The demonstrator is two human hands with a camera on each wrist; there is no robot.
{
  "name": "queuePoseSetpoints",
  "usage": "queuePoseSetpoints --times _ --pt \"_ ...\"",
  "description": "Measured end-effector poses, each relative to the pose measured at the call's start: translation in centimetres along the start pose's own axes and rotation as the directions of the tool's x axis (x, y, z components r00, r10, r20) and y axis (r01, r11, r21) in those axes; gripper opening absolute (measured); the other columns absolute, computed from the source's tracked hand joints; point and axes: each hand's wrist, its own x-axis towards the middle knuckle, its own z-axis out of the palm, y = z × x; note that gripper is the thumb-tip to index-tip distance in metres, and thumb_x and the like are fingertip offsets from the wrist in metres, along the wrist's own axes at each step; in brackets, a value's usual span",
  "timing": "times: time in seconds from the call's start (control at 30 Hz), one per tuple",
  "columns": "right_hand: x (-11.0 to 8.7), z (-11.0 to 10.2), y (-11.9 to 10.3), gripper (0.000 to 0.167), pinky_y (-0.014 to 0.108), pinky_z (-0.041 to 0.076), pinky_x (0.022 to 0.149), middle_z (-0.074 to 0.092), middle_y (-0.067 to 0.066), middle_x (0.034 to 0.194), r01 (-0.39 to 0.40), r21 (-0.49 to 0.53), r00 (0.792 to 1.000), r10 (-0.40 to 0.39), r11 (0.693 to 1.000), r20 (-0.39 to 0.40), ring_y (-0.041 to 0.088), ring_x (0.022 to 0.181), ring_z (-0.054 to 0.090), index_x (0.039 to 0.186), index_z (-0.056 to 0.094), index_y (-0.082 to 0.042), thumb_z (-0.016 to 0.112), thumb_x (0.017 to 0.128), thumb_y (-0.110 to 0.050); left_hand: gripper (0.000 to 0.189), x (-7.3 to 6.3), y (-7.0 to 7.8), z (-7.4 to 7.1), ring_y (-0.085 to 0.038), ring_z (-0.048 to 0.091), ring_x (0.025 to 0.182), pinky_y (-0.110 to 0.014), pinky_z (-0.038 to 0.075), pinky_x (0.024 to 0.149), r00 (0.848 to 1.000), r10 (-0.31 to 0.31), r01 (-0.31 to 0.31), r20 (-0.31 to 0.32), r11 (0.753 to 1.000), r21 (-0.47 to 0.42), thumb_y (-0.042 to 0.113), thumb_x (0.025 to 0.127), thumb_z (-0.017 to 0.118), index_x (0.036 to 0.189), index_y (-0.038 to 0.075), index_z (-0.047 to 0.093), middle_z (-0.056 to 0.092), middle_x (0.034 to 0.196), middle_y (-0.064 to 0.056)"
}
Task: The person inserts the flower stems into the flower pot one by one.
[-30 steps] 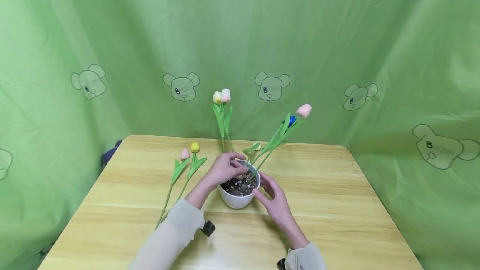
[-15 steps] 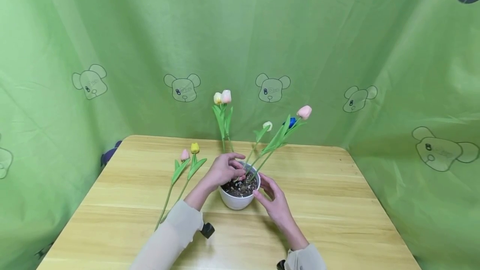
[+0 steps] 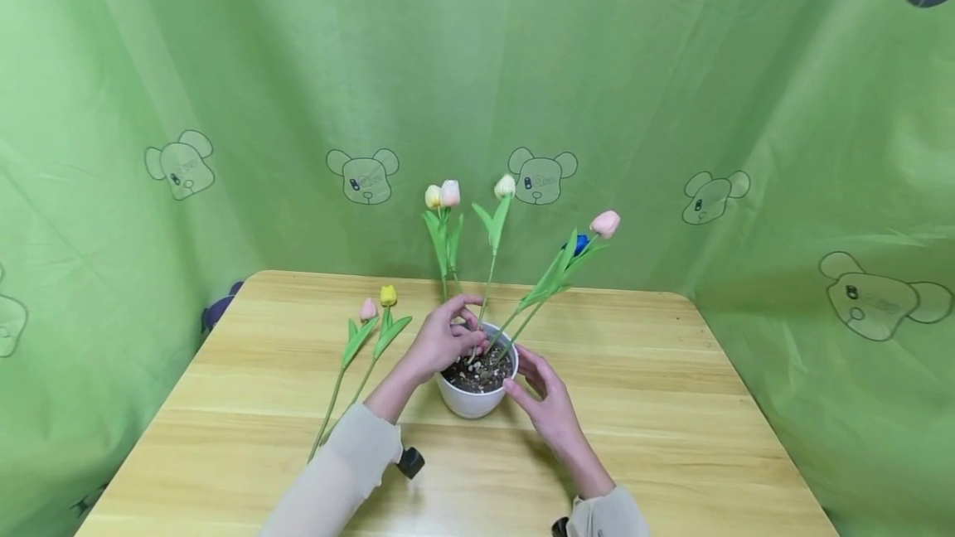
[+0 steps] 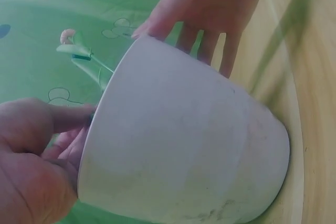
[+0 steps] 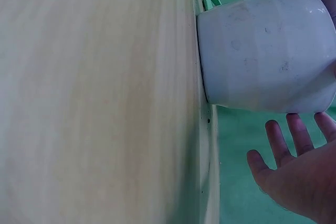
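Pinching that white tulip low inside the pot, your left hand has the best spot imo, it's probably light and bendy, while your right hand touches the pot, fingers loose.

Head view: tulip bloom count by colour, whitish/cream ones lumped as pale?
Pale: 3 (cream-yellow bloom, pinkish-white bloom, off-white bloom)
Pink: 2 (upper pink bloom, lower pink bloom)
Blue: 1 (blue bloom)
Yellow: 1 (yellow bloom)
Total: 7
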Motion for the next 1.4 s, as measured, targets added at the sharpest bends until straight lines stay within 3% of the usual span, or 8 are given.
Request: queuePoseSetpoints --times 0.33,0.43,0.6,0.9,1.03,1.13,1.27,1.4 --pt "0.0 0.0 0.1 0.06 0.061 0.036 0.121 0.06 0.022 0.144 0.012 -0.007 1.0 -0.012 1.0 0.002 0.041 0.133 0.057 0.151 0.049 -0.006 0.073 0.096 -0.01 0.025 -0.5 0.5 -0.1 -0.035 0.076 0.087 -0.051 0.065 0.082 0.993 0.103 -0.096 -0.061 0.99 0.102 0.003 0.096 0.07 0.12 0.006 0.065 0.068 0.096 -0.016" --pt "0.0 0.0 0.1 0.061 0.06 0.036 0.122 0.06 0.022 0.144 0.012 -0.002 1.0 -0.012 1.0 0.004 0.041 0.133 0.057 0.151 0.049 -0.006 0.074 0.095 -0.01 0.024 -0.6 0.4 -0.2 -0.04 0.074 0.09 -0.044 0.067 0.079 0.99 0.13 -0.122 -0.062 0.985 0.122 0.002 0.094 0.072 0.117 0.005 0.066 0.071 0.1 -0.018" --pt "0.0 -0.1 0.2 0.061 0.059 0.036 0.122 0.06 0.022 0.144 0.018 0.002 1.0 -0.018 1.0 0.004 0.041 0.133 0.058 0.151 0.049 -0.005 0.073 0.095 -0.009 0.043 -0.7 0.3 -0.4 -0.035 0.074 0.094 -0.032 0.067 0.075 0.982 0.181 -0.171 -0.049 0.973 0.155 -0.006 0.089 0.074 0.129 0.0 0.061 0.068 0.111 -0.02" --pt "0.1 0.0 0.2 0.06 0.058 0.037 0.122 0.06 0.021 0.143 0.008 0.008 1.0 -0.008 1.0 -0.001 0.039 0.132 0.058 0.15 0.049 -0.006 0.073 0.095 -0.009 0.015 -0.7 0.1 -0.5 -0.04 0.074 0.091 -0.046 0.067 0.077 0.984 0.149 -0.134 -0.096 0.98 0.146 0.007 0.099 0.068 0.113 0.005 0.07 0.069 0.102 -0.015" --pt "0.1 0.0 0.3 0.06 0.058 0.037 0.122 0.061 0.021 0.143 0.007 0.008 1.0 -0.007 1.0 -0.003 0.039 0.131 0.059 0.15 0.049 -0.006 0.074 0.095 -0.009 0.019 -0.9 0.2 -0.7 -0.026 0.074 0.085 -0.038 0.067 0.076 0.967 0.226 -0.187 -0.116 0.943 0.274 0.008 0.096 0.073 0.115 0.008 0.073 0.073 0.1 -0.011" --pt "0.0 0.0 0.3 0.061 0.057 0.037 0.122 0.061 0.021 0.143 0.004 0.009 1.0 -0.004 1.0 -0.003 0.039 0.131 0.058 0.15 0.049 -0.006 0.074 0.095 -0.009 0.029 -1.0 0.2 -0.8 -0.02 0.073 0.083 -0.035 0.066 0.077 0.955 0.273 -0.226 -0.119 0.926 0.303 0.003 0.09 0.077 0.119 0.007 0.071 0.073 0.101 -0.012" --pt "0.0 0.0 0.3 0.061 0.058 0.037 0.122 0.061 0.021 0.143 0.007 0.012 1.0 -0.007 1.0 -0.002 0.039 0.131 0.058 0.151 0.049 -0.006 0.074 0.095 -0.009 0.036 -1.1 0.1 -0.8 -0.025 0.074 0.086 -0.035 0.066 0.078 0.955 0.277 -0.24 -0.107 0.932 0.271 -0.001 0.088 0.078 0.122 0.007 0.068 0.072 0.101 -0.013" --pt "0.1 0.0 0.4 0.061 0.059 0.037 0.121 0.06 0.021 0.143 0.015 0.007 1.0 -0.015 1.0 -0.002 0.04 0.131 0.058 0.151 0.049 -0.006 0.073 0.095 -0.009 0.023 -1.2 -0.1 -0.6 -0.036 0.073 0.09 -0.032 0.067 0.074 0.963 0.252 -0.223 -0.1 0.945 0.238 0.005 0.094 0.074 0.116 0.007 0.07 0.071 0.101 -0.014"
